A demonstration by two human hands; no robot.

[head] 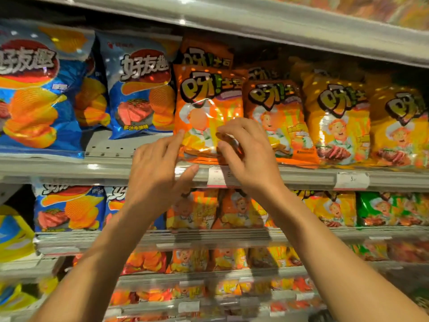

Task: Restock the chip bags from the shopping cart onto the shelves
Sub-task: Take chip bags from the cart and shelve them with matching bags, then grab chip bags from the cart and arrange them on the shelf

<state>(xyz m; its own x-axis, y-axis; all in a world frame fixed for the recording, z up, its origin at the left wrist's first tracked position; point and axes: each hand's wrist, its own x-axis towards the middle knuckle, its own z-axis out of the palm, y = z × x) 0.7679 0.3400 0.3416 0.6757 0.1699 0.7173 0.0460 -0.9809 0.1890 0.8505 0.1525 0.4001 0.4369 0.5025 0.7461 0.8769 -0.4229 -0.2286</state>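
Shelves (301, 176) of chip bags fill the view, blue bags (141, 94) at left, and an orange chip bag (204, 101) stands upright at the shelf's near edge, the left hand (155, 173) touching its left side with straight fingers, the right hand (246, 149) with its grip curled against its lower front.

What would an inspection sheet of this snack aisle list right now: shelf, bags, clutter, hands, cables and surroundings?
Surface: grey shelf, a bare gap beside the blue bags.
Job's things: orange chip bag upright at the shelf front.
Clutter: nothing seen.
Hands: left hand, fingertip touching the bag's lower left edge; right hand, fingers curled on its lower right.
Cables: nothing seen.
Surroundings: blue chip bags left, yellow-orange bags right, price tag, fuller shelves below; cart not in view.
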